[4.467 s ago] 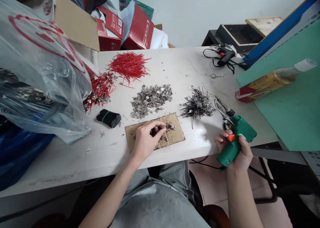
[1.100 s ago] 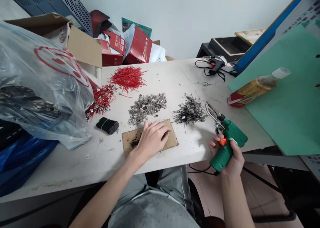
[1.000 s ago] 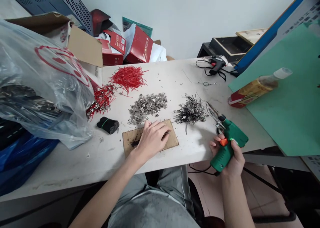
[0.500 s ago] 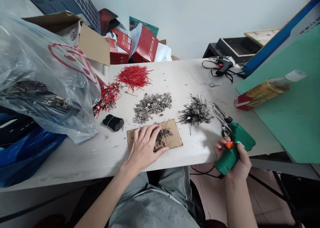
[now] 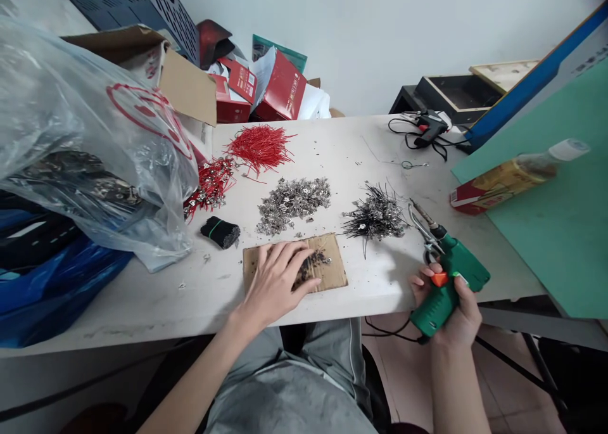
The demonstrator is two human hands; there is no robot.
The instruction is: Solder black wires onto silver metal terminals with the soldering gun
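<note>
My left hand [image 5: 277,280] lies flat, fingers stretched out, on a scorched piece of cardboard [image 5: 332,270] near the table's front edge. Its fingertips touch dark specks and a small metal part on the cardboard. My right hand [image 5: 451,304] is wrapped round the grip of a green soldering gun [image 5: 446,274] with an orange trigger, held just off the table's front right. The gun's metal tip points up and left toward a pile of black wires with metal terminals [image 5: 375,213]. A heap of loose silver terminals [image 5: 293,196] lies behind the cardboard.
A bound bundle of black wires [image 5: 220,231] lies left of the cardboard. Red wires [image 5: 259,146] and red wires with terminals [image 5: 211,182] sit farther back. A big plastic bag [image 5: 90,142] fills the left. A bottle [image 5: 517,174] lies on a green board [image 5: 560,218] at right. A glue gun [image 5: 427,127] lies far back.
My left hand slid left and toward me on the cardboard and flattened out, uncovering the scorched spot. The soldering gun stayed in my right hand; the view shifted a little.
</note>
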